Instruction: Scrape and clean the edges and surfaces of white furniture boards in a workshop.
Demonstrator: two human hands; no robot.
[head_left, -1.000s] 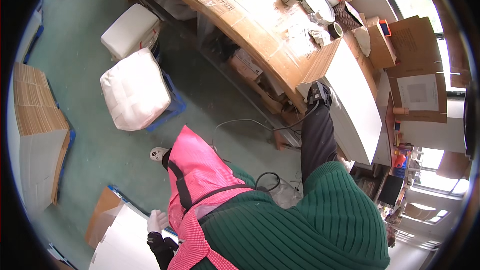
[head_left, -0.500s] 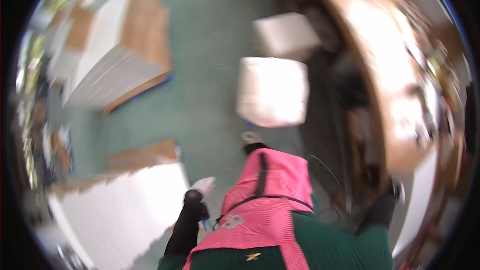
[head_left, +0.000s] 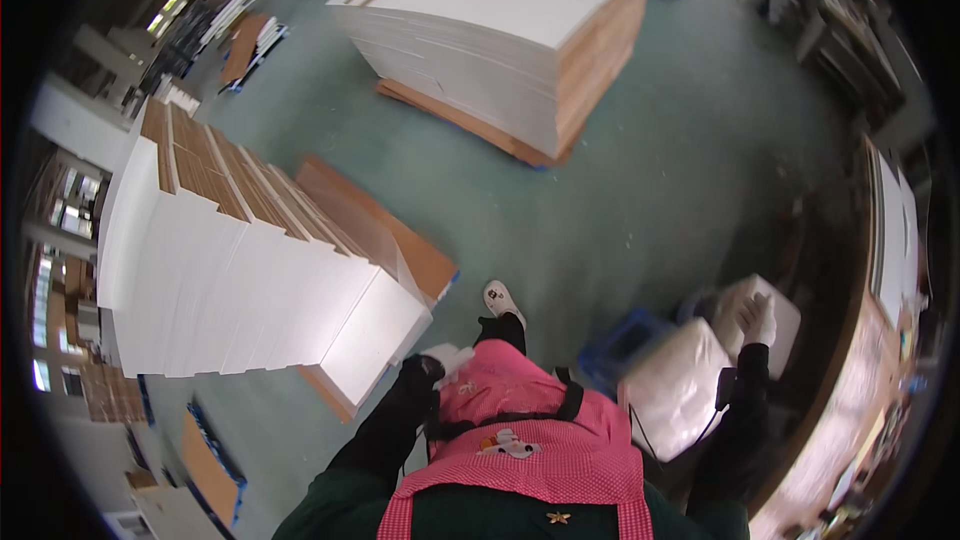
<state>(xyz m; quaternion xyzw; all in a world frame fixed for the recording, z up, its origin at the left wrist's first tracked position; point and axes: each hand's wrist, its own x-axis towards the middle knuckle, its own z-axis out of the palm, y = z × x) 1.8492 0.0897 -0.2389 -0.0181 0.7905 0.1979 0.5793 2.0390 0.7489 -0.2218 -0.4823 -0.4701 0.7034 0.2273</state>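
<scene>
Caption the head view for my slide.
Left hand beside the pink apron, right hand near white bundles, white stacks ahead.

Through the head camera I am seeing a smooth green floor (head_left: 640, 210) carrying most things. Toward its far side, a blue-edged pallet topped with brown board (head_left: 470, 125) is supporting a tall rectangular stack of white-faced boards (head_left: 480, 50). On the left, a slanting row of white boards with brown edges (head_left: 230, 280) is standing over a flat brown sheet (head_left: 375, 225). Near the long, curved edge of a brown wooden table (head_left: 825, 410), a low blue base (head_left: 615, 345) is standing. Pale flat panels (head_left: 890, 230) are resting at the table's far end.
</scene>
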